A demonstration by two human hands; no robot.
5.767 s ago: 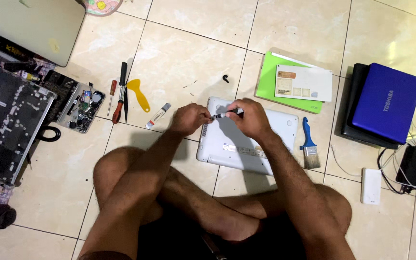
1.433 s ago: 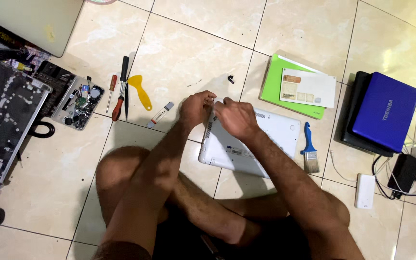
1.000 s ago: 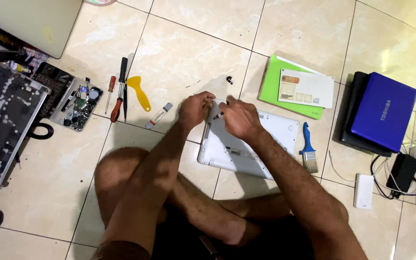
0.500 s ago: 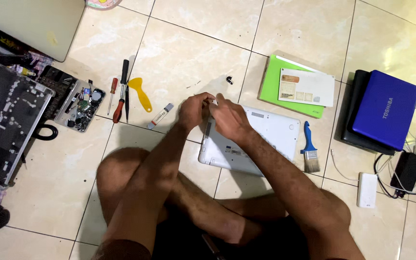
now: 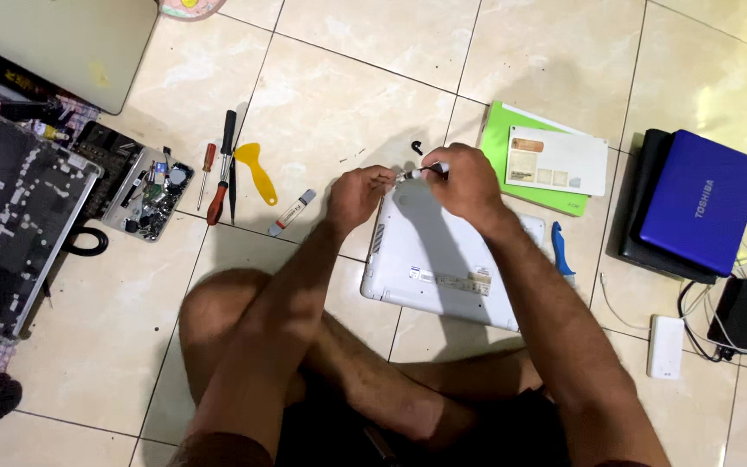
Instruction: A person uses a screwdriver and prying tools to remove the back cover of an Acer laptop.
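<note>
A white laptop [image 5: 443, 259] lies bottom-up on the tiled floor in front of my crossed legs. My right hand [image 5: 464, 182] grips a small screwdriver [image 5: 417, 173] over the laptop's far left corner. My left hand [image 5: 358, 195] pinches the tip end of that screwdriver, fingers closed, at the same corner. A small black rubber strip [image 5: 415, 147] lies on the tile just beyond my hands.
Left of my hands lie a yellow pry tool [image 5: 257, 171], red and black screwdrivers [image 5: 218, 169], a small tube [image 5: 291, 212], a parts tray [image 5: 144, 190] and an opened laptop chassis [image 5: 10, 225]. Right: green folder [image 5: 512, 156], blue brush [image 5: 562, 252], blue laptop [image 5: 702, 199], white adapter [image 5: 666, 346].
My hands stayed at the laptop's far left corner; they were pressed together there a second ago and now sit slightly apart with the screwdriver held level between them.
</note>
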